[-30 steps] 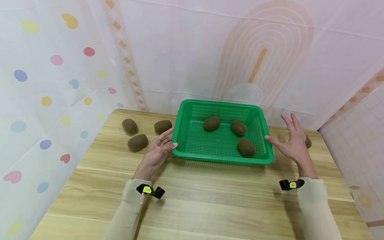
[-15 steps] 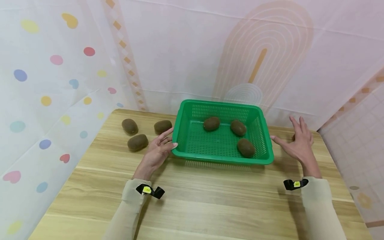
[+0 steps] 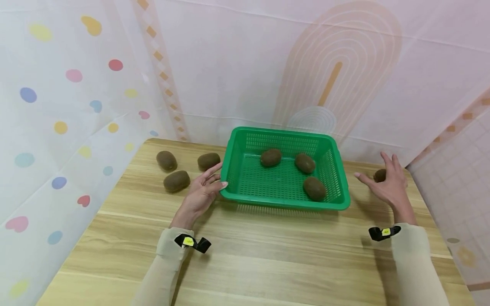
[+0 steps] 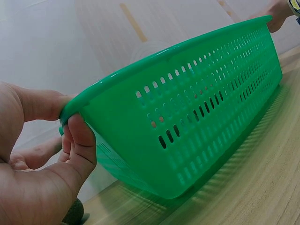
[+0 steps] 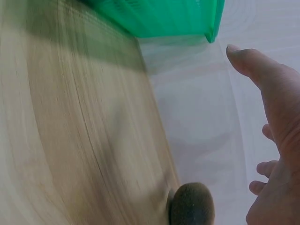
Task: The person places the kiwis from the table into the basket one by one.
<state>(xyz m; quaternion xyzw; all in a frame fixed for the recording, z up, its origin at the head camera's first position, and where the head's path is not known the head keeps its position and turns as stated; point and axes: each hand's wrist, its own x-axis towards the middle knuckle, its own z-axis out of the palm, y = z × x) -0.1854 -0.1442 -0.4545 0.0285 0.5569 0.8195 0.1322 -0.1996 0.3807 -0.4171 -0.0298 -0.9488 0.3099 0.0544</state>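
A green plastic basket stands at the middle back of the table, with three brown kiwis inside. My left hand pinches its left rim between thumb and fingers, as the left wrist view shows close up around the rim. Off the basket's right side, my right hand hovers with thumb and fingers spread, holding nothing. Partly behind that hand lies a single kiwi; in the right wrist view this kiwi sits below the fingers, apart from them.
Three more kiwis lie on the wooden table left of the basket. A patterned cloth hangs right behind the table's back edge and along both sides.
My right hand has moved rightward, away from the basket's right rim toward the lone kiwi, which now shows between thumb and fingers. My left hand and the basket stay put.
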